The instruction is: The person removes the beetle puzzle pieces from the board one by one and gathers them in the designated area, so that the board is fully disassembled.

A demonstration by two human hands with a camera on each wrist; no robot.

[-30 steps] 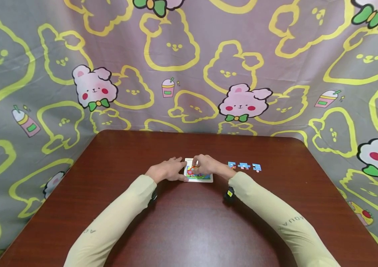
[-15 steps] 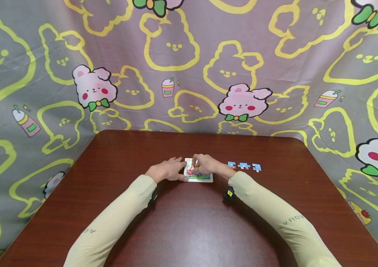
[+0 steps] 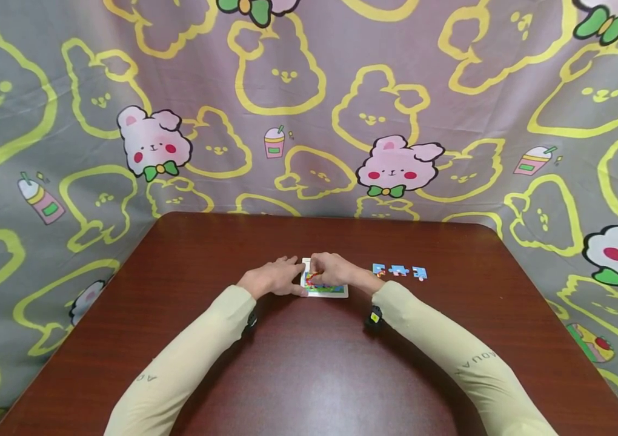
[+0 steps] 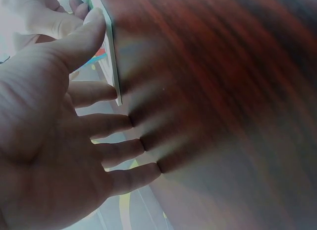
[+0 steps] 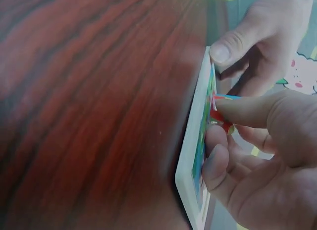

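Observation:
A white-framed jigsaw puzzle board with a colourful picture lies flat on the table. My left hand rests at its left edge, the thumb on the near left corner; in the left wrist view the other fingers are spread, tips down on the tabletop or board edge. Above the board, my right hand pinches a puzzle piece with red and blue on it, between thumb and fingers. That piece is at the board's surface; whether it is seated cannot be told. The right hand hides much of the picture.
To the right of the board, three loose blue puzzle pieces lie in a row on the brown wooden table. A patterned cloth hangs behind the table's far edge.
My right hand has shifted slightly left over the board, still pinching the piece. The left hand and the loose pieces stay where they were.

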